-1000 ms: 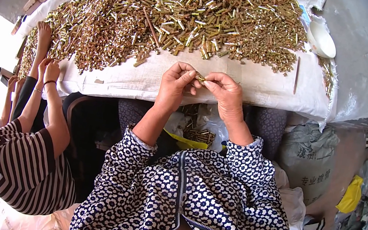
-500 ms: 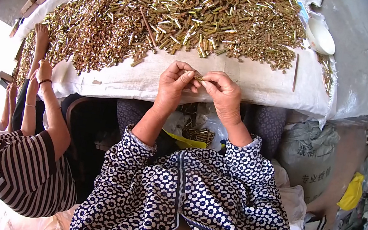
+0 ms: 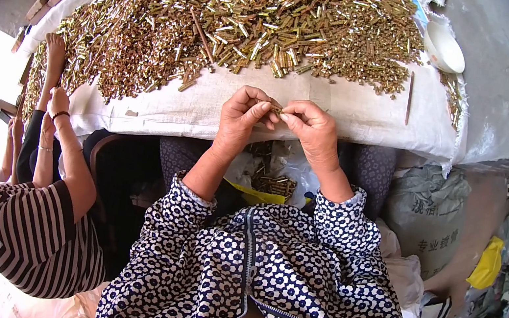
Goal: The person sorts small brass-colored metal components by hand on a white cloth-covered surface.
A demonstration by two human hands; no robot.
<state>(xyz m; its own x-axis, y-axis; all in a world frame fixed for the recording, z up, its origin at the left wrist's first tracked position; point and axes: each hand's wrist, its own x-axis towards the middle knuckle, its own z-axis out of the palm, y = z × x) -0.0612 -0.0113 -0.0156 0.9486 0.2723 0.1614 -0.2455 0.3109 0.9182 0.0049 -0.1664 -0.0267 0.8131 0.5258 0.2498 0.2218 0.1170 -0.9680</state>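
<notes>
My left hand [image 3: 243, 112] and my right hand [image 3: 312, 128] meet over the near edge of the cloth-covered table [image 3: 318, 92]. Pinched between both sets of fingertips is a small brass-coloured metal piece [image 3: 277, 110], mostly covered by the fingers, so its exact shape cannot be made out. Beyond my hands spreads a wide heap of small gold-coloured metal pieces [image 3: 249, 22], long ones and short ones mixed. More such pieces [image 3: 274, 185] lie in an open bag below the table edge, between my knees.
A thin brown stick [image 3: 410, 98] lies on the cloth at right, and another stick [image 3: 202, 36] rests on the heap. At the far right stands a white bowl [image 3: 444, 48]. A co-worker in a striped shirt [image 3: 42, 238] sits at left. A full grey sack [image 3: 426, 213] stands right of my knees.
My right hand has shifted very slightly to the right, and both hands keep their pinch. The co-worker's hands have come down a little.
</notes>
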